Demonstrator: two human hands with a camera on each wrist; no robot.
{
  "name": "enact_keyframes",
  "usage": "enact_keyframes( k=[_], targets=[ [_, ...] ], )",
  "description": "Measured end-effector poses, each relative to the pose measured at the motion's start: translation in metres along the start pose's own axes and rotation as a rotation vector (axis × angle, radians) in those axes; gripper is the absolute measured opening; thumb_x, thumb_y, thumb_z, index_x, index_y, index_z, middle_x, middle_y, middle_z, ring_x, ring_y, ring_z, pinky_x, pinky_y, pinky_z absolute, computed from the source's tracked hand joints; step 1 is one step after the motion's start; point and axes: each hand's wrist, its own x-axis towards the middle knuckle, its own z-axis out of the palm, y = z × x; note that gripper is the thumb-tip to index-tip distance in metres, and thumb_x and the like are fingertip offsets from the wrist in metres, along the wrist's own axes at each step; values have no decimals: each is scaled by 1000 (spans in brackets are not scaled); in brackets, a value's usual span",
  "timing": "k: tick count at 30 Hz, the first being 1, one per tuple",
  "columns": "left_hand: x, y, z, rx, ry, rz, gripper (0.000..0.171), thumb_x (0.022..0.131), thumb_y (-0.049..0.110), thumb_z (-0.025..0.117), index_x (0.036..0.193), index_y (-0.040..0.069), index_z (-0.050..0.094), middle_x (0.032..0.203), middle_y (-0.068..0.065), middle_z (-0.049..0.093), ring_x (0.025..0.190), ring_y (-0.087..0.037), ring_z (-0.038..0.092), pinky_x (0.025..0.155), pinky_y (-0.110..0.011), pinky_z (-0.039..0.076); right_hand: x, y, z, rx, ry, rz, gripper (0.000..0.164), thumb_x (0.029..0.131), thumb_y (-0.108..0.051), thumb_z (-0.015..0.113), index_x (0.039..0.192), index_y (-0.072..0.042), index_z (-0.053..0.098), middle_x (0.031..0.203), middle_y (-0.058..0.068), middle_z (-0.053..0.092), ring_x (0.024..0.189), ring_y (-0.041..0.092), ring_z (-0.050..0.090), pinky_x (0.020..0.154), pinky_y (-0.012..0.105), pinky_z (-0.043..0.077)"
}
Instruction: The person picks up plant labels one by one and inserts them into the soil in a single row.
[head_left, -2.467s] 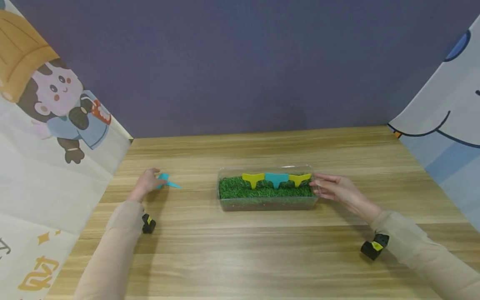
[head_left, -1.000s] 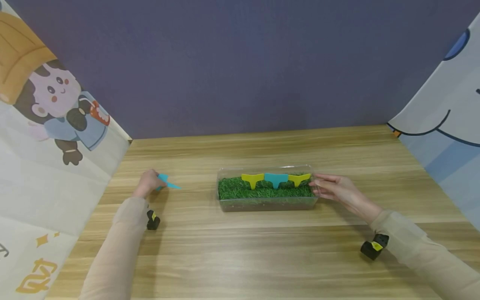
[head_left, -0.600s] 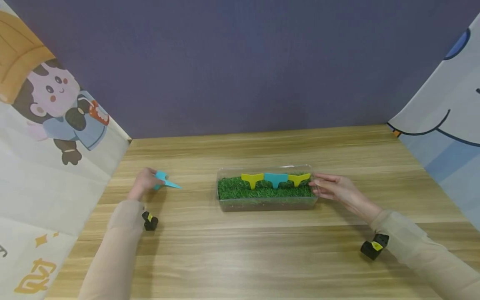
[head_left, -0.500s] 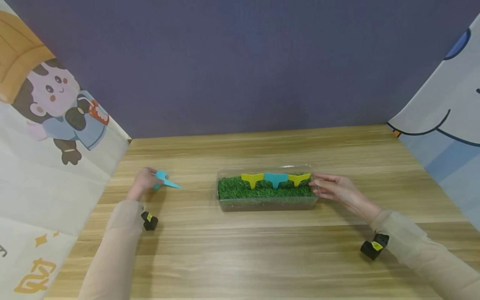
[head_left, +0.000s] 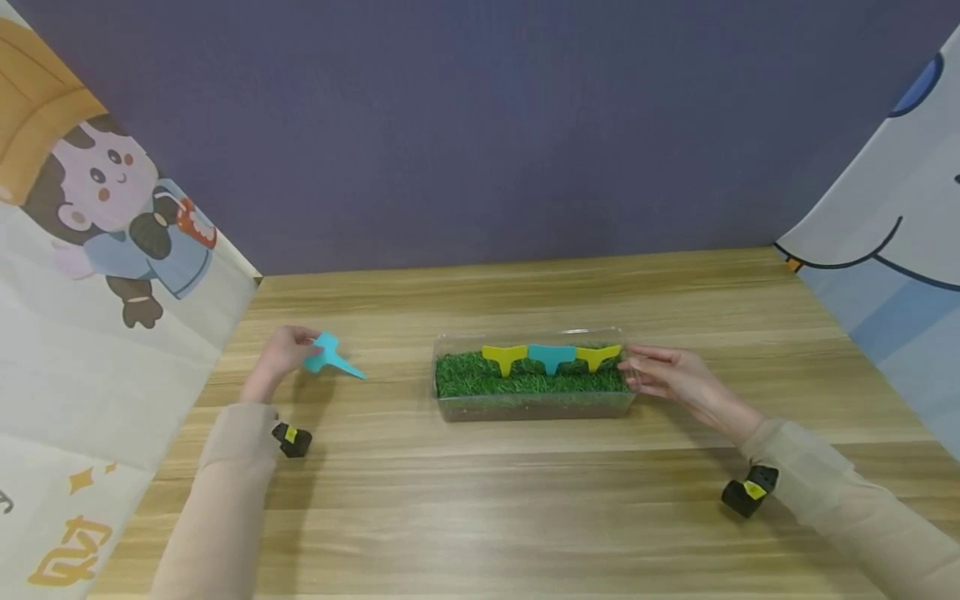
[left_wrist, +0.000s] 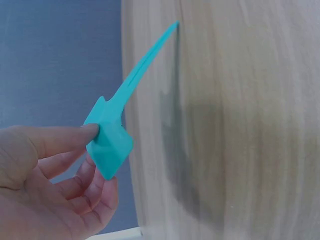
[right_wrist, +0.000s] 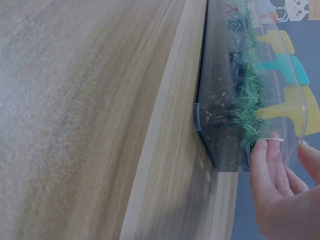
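In the head view my left hand [head_left: 288,348] is at the table's left, pinching a turquoise T-shaped plant label [head_left: 326,354] by its wide head. The label's pointed stem slants away to the right; in the left wrist view the thumb [left_wrist: 75,135] lies on its face and its shadow falls on the wood. My right hand [head_left: 675,379] holds the right end of a clear planter box [head_left: 536,408], fingertips [right_wrist: 260,155] at the end wall and thumb near the rim. Green grass [head_left: 468,379] fills the box. A turquoise label [head_left: 552,357] stands there between two yellow labels, a left one [head_left: 505,357] and a right one [head_left: 598,357].
The wooden table [head_left: 480,517] carries the box near its middle. A dark blue panel [head_left: 480,133] rises behind it, and cartoon-printed sheets flank it, one left sheet [head_left: 67,350] and one right sheet [head_left: 900,217]. Small black cameras sit on both wrists.
My left hand has lifted the turquoise label slightly and drawn back a little to the left, turning the label's head into fuller view. The right hand and the planter box stay where they were.
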Motion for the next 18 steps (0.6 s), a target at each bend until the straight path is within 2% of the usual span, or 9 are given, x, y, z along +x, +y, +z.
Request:
enact_keyframes(
  k=[7, 18],
  targets=[
    [-3, 10, -1, 3, -33, 81, 37, 90, 12, 47, 117, -13, 47, 112, -33, 50, 104, -43, 46, 87, -52, 39, 0, 0, 0, 5, 2, -1, 64, 87, -18, 56, 135, 6, 21, 95, -8, 64, 90, 15, 61, 82, 27, 47],
    [-5, 26, -3, -3, -87, 117, 37, 90, 17, 49, 119, -7, 48, 117, -29, 49, 109, -41, 44, 89, -52, 37, 0, 0, 1, 8, 1, -5, 63, 87, -16, 56, 134, 8, 22, 97, -5, 64, 90, 15, 62, 82, 27, 47]
  ],
)
